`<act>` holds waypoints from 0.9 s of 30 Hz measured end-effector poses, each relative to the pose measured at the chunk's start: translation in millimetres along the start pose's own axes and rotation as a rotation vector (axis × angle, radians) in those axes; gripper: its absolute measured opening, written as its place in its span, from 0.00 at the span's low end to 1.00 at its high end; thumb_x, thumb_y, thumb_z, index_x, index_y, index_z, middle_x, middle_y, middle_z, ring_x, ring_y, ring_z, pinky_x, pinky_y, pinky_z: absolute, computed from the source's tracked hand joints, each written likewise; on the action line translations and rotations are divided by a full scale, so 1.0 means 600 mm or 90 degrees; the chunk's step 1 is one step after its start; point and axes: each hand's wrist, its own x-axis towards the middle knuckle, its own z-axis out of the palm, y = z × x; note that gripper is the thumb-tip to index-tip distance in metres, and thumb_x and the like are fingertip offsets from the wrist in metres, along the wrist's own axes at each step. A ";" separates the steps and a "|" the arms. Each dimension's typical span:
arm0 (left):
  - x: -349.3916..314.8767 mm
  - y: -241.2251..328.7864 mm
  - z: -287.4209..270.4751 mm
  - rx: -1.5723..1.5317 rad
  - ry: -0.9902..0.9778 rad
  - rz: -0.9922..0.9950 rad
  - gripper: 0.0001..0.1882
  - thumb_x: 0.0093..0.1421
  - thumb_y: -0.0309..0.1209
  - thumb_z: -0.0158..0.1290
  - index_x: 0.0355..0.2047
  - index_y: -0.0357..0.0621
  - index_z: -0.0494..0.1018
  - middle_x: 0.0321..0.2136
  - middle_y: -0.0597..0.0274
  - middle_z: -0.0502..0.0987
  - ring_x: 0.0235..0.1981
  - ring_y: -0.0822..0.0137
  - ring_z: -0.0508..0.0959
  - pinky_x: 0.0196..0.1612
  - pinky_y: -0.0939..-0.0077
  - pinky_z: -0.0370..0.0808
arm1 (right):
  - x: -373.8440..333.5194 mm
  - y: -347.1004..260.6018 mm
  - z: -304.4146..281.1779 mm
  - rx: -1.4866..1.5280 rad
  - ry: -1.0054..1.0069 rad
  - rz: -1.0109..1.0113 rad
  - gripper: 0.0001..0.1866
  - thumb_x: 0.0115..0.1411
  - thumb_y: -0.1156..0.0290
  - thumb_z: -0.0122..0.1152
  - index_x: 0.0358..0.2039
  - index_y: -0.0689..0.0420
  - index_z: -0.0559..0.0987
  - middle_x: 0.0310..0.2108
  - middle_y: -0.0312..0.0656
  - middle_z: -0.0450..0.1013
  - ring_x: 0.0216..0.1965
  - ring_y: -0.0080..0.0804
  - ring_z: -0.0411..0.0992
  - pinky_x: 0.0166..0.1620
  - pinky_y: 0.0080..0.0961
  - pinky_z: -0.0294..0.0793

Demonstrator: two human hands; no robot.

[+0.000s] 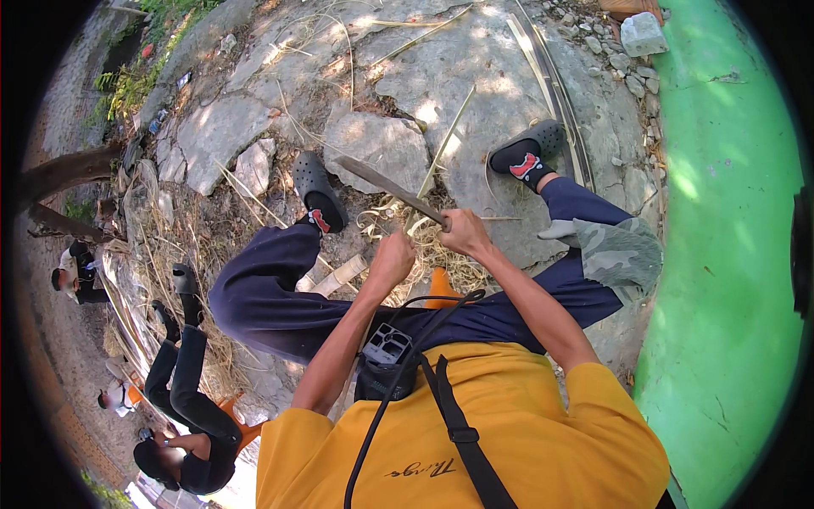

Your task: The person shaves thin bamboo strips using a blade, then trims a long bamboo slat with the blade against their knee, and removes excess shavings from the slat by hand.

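Two hands work at one long blade (386,187): my right hand (465,232) is closed tight around its handle, and the flat dark steel runs up and to the left from that fist, its tip over a pale slab of stone (381,148). Just left of the handle, my left hand (392,259) is curled shut, but I cannot tell what it grips; a thin bamboo strip (441,153) rises from beside the handle toward the far ground. Under the blade lies a heap of pale curled shavings (424,246). A short cut bamboo piece (339,276) lies left of that heap, against my left leg in dark blue trousers (263,297). My feet in dark clogs (318,191) rest either side of the blade, on cracked stone ground (475,68). Long split strips (547,72) lie beyond the blade's right side. Far left of the blade, another person (191,399) in black sits among dry stalks. A green wall (729,212) stands well to the right.
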 end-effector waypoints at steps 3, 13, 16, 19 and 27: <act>-0.029 0.000 -0.005 -0.010 -0.014 0.001 0.16 0.69 0.31 0.43 0.33 0.30 0.74 0.27 0.31 0.78 0.35 0.32 0.80 0.41 0.44 0.74 | 0.034 0.019 -0.026 -0.016 -0.014 0.118 0.17 0.46 0.65 0.61 0.36 0.57 0.86 0.29 0.57 0.80 0.34 0.58 0.80 0.41 0.50 0.79; -0.010 -0.005 -0.033 -0.069 -0.083 -0.081 0.17 0.70 0.34 0.42 0.35 0.30 0.74 0.30 0.35 0.79 0.36 0.40 0.82 0.43 0.50 0.76 | 0.013 0.001 -0.005 -0.009 -0.056 0.070 0.23 0.45 0.65 0.60 0.43 0.58 0.86 0.31 0.60 0.80 0.37 0.58 0.80 0.44 0.48 0.79; -0.033 -0.024 -0.013 -0.088 -0.073 -0.044 0.18 0.70 0.35 0.41 0.36 0.31 0.75 0.30 0.36 0.80 0.36 0.40 0.82 0.43 0.49 0.75 | 0.034 0.049 -0.003 -0.020 -0.023 0.101 0.22 0.45 0.64 0.60 0.42 0.58 0.86 0.30 0.59 0.80 0.36 0.58 0.80 0.43 0.47 0.79; -0.039 -0.019 -0.011 -0.086 -0.052 -0.017 0.18 0.71 0.35 0.41 0.35 0.33 0.75 0.27 0.40 0.79 0.32 0.45 0.81 0.40 0.52 0.74 | 0.080 0.097 -0.017 -0.033 0.053 0.152 0.22 0.45 0.63 0.61 0.40 0.57 0.86 0.28 0.59 0.79 0.34 0.58 0.80 0.41 0.47 0.79; -0.039 -0.024 -0.021 -0.129 -0.051 -0.050 0.16 0.70 0.34 0.43 0.35 0.31 0.73 0.23 0.39 0.77 0.28 0.43 0.80 0.35 0.51 0.73 | -0.010 -0.007 -0.003 -0.026 -0.074 -0.024 0.19 0.44 0.65 0.61 0.37 0.57 0.86 0.28 0.56 0.80 0.33 0.58 0.79 0.42 0.46 0.81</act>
